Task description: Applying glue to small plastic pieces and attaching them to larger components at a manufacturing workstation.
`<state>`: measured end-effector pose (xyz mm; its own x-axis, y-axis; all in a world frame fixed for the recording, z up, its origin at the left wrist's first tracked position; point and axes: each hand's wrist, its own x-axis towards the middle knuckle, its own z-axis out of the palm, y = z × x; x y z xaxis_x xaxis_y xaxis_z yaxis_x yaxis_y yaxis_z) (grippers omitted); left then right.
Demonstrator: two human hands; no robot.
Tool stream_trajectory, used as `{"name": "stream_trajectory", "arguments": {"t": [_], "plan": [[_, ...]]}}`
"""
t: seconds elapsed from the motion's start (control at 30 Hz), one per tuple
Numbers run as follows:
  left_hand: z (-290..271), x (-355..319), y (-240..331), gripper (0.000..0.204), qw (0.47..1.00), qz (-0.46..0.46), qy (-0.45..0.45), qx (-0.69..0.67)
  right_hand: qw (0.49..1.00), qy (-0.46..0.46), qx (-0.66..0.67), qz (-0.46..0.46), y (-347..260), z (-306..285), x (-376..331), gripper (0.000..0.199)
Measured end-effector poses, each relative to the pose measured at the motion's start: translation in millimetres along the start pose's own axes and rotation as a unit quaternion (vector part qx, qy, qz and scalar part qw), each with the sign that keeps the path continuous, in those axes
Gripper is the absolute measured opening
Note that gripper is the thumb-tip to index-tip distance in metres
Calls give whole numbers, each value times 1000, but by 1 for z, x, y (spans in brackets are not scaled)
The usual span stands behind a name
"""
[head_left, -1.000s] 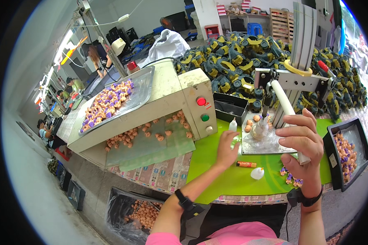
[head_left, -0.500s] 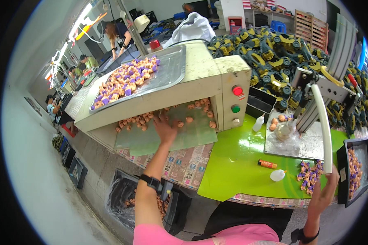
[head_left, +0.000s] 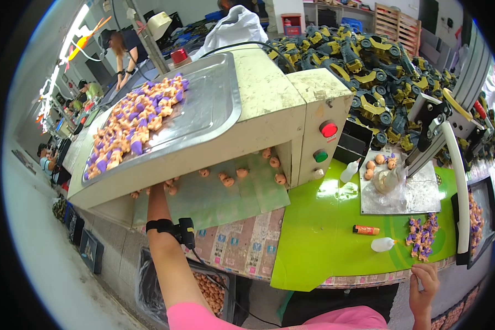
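Note:
My left forearm (head_left: 160, 242), with a black wrist strap, reaches under the cream machine (head_left: 247, 129); the hand is hidden inside its opening. Small round doll heads (head_left: 242, 172) lie scattered in there on a pale green sheet (head_left: 231, 203), some right beside my wrist. My right hand (head_left: 425, 281) hovers by the front table edge, fingers loosely bent and apart, nothing visible in them. Just beyond it is a pile of small purple and peach doll bodies (head_left: 422, 236) on the green mat (head_left: 313, 242). A white squeeze bottle (head_left: 383, 244) and an orange tube (head_left: 366, 230) lie nearby.
A metal tray (head_left: 223, 104) of doll bodies sits on the machine. Right of it stand another bottle (head_left: 349, 171) and a press with a white lever (head_left: 456, 181). Toy vehicles (head_left: 363, 77) are heaped behind. A bin of heads (head_left: 210, 291) is below; people work at far left.
My left hand has gone left and deeper into the opening, out of sight; fewer heads show there. My right hand has dropped away from the white lever toward the table edge. The view has shifted.

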<state>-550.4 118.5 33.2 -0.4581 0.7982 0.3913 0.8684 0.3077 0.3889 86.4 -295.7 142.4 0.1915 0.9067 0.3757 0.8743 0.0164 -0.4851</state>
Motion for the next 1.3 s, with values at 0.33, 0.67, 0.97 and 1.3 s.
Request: {"name": "stream_trajectory", "arguments": {"t": [0.33,0.67,0.97,1.3], "plan": [[22,-10,-40,63,990,54,-51,-118,999,-27,-12,-35,-7,14,10,19],[49,-15,32,61,973,89,-108,-186,998,-53,13,-23,2,21,2,20],[69,-43,112,59,949,116,-148,-254,997,-56,34,-26,-4,21,0,20],[-10,-122,206,43,938,211,-138,-239,997,-38,57,-19,3,16,-16,20]]}}
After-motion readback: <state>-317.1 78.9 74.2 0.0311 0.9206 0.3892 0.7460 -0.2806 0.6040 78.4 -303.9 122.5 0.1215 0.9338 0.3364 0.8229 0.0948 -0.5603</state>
